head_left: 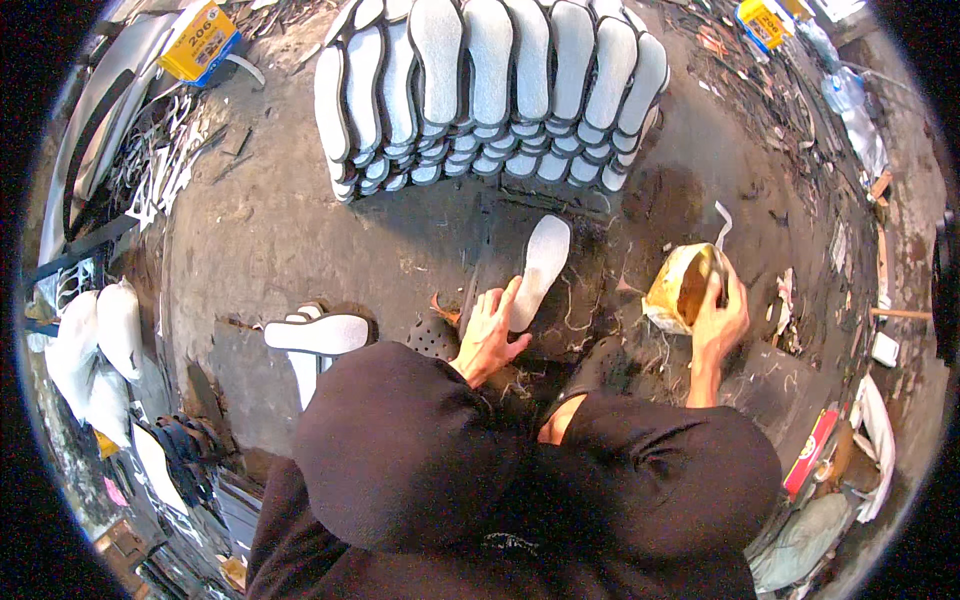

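A white-topped shoe sole point(546, 262) with a dark edge lies at a slant in front of me. My left hand point(488, 332) holds its near end, index finger along one side and thumb at the heel. To the right stands a tilted, yellowish container point(664, 292) with a brown inside and a ragged, crusted rim. My right hand point(722, 312) is at its opening, fingers bent and partly down inside. Whatever those fingers grip is hidden. Ahead, many similar soles point(490, 62) are stacked in overlapping rows. A few more soles point(318, 334) lie crossed at my left.
My knees point(400, 440) and dark perforated clogs point(432, 338) are close below my hands. Scrap strips point(160, 165) litter the left side. Yellow-and-blue boxes point(200, 42) stand far left and far right. White bags point(95, 350) sit at left; a red box point(810, 452) lies lower right.
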`<action>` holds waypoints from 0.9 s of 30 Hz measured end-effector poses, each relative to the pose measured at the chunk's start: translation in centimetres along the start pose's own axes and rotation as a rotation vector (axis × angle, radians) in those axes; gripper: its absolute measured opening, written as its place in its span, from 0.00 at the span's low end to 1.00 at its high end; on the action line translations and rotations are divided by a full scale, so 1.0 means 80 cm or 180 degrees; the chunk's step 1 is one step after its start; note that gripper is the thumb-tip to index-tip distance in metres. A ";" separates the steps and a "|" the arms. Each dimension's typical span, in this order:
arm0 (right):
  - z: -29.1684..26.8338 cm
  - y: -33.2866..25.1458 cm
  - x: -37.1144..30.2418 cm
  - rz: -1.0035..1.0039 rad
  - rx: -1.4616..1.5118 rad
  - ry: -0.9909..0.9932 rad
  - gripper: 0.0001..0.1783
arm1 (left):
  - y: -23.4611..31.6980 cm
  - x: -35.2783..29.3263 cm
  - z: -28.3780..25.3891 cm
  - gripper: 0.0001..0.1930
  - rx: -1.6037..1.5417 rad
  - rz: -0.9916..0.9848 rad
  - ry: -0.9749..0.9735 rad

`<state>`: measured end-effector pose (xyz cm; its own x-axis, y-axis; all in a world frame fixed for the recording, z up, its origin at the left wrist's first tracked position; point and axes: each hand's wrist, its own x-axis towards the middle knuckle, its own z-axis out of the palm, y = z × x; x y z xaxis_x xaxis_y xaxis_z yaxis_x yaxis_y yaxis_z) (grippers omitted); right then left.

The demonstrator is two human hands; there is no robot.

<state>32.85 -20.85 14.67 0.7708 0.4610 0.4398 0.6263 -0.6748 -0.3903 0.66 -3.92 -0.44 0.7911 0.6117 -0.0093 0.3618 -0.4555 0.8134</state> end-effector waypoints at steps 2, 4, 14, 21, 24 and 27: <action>-0.015 0.056 -0.024 -0.0297 -0.1131 -0.0731 0.19 | 0.003 -0.004 -0.004 0.57 -0.0046 0.0113 0.0108; -0.005 0.099 -0.071 -0.0707 -0.1714 -0.1157 0.19 | -0.011 -0.002 -0.014 0.57 0.0039 0.0402 0.0370; -0.055 -0.022 -0.064 0.0159 -0.0409 -0.0975 0.18 | 0.003 0.188 -0.232 0.48 -0.0265 -0.0114 0.2822; -0.041 -0.045 -0.059 0.0106 -0.0225 -0.1023 0.18 | -0.035 0.225 -0.264 0.46 0.0274 -0.0290 0.2855; -0.060 -0.008 -0.049 0.0367 -0.0561 -0.0968 0.20 | -0.058 0.158 -0.252 0.34 0.0832 -0.0105 0.3119; -0.059 0.036 -0.021 0.0323 -0.0261 -0.0417 0.24 | -0.142 0.028 -0.271 0.38 0.1536 -0.0258 0.2697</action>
<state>32.80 -26.25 16.61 0.8415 0.4558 0.2902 0.5371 -0.7639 -0.3578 -12.38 16.63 2.87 0.2069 0.8289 0.5196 0.7116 -0.4920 0.5015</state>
